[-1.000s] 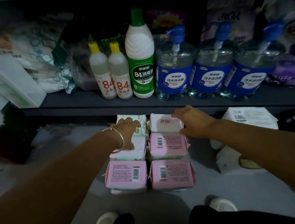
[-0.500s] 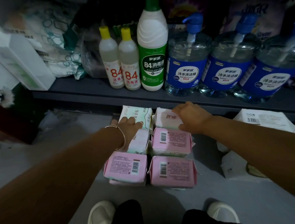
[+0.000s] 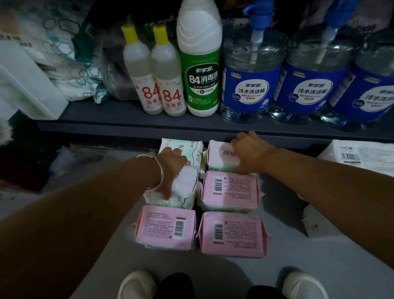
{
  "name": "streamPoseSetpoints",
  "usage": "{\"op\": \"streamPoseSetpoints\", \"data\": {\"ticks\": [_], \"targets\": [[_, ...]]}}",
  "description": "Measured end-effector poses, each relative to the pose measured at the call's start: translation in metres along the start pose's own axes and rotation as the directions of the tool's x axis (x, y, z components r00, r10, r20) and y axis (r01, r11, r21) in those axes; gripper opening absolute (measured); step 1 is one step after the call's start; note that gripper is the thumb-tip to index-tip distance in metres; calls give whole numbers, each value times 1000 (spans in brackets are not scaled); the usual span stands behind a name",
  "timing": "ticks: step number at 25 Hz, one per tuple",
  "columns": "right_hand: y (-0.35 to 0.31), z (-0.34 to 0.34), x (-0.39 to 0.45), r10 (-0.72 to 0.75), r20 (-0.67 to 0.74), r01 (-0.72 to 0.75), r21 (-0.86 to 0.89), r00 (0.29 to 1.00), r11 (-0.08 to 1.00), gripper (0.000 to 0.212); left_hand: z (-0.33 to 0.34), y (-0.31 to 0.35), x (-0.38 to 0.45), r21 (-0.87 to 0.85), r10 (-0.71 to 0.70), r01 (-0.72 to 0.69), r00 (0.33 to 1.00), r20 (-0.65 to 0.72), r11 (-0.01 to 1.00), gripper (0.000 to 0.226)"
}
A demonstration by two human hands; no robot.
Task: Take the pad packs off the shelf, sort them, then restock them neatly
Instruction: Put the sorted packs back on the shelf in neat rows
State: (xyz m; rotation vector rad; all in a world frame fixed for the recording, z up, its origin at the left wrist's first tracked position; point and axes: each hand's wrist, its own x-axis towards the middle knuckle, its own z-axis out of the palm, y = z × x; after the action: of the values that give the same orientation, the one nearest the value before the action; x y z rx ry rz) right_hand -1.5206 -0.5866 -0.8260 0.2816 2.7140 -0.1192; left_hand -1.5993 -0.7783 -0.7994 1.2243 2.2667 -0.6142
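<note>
Six pad packs lie on the grey floor in two columns below the shelf [image 3: 123, 122]. Nearest me are two pink packs, one on the left [image 3: 165, 225] and one on the right [image 3: 233, 233], with a third pink pack [image 3: 230, 190] behind the right one. My left hand [image 3: 171, 169] grips the white-green pack [image 3: 186, 185] in the middle of the left column, thumb down its left side. Behind it lies another white-green pack [image 3: 184, 146]. My right hand [image 3: 250, 152] curls over the far white pack with red lettering [image 3: 220, 155].
On the shelf stand two small 84 bottles [image 3: 157, 81], a tall green-labelled bottle [image 3: 202, 61] and three blue pump bottles [image 3: 251, 74]. A white box [image 3: 20, 78] sits at the shelf's left. White tissue packs [image 3: 366, 157] lie on the floor at right. My shoes [image 3: 136, 293] are below.
My left hand has slid back from the far white-green pack onto the middle one and closed round it. My right hand stays on the far white pack. The view has dropped closer.
</note>
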Motion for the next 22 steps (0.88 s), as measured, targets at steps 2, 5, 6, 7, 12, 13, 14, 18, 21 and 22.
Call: {"op": "streamPoseSetpoints", "data": {"ticks": [2,5,6,7,12,13,14,18,21,22], "targets": [[-2,0,1,4,-4,-4,18,1000,1000,65,-11,-8,-2,-57,-6,7,1000,24,998,75],[2,-9,-4,-11,-29,12,47,1000,999,61,-29,-15,-6,-100,-2,4,1000,24,995,77],[4,-16,-7,-21,-37,23,46,999,999,60,-36,-16,-8,-118,2,1,1000,20,993,79],[6,-23,-12,-27,-45,29,50,999,998,60,-43,-19,-10,-140,6,-4,1000,18,990,80],[14,-72,-43,32,-37,-24,207,999,978,54,-81,-20,-39,-231,-7,5,1000,-10,973,71],[15,-84,-51,50,-46,-36,263,998,964,50,-90,-20,-48,-242,-14,6,999,-30,970,71],[15,-97,-60,70,-59,-48,304,996,952,46,-100,-19,-57,-253,-14,0,998,-54,967,71],[16,-149,-95,123,-165,-49,395,979,918,37,-140,-22,-97,-321,-35,-7,992,-125,947,60],[15,-190,-122,156,-270,8,521,950,853,38,-169,-27,-129,-362,-68,5,985,-161,932,55],[14,-205,-132,162,-305,32,544,939,839,38,-179,-30,-140,-378,-82,8,981,-179,926,58]]}}
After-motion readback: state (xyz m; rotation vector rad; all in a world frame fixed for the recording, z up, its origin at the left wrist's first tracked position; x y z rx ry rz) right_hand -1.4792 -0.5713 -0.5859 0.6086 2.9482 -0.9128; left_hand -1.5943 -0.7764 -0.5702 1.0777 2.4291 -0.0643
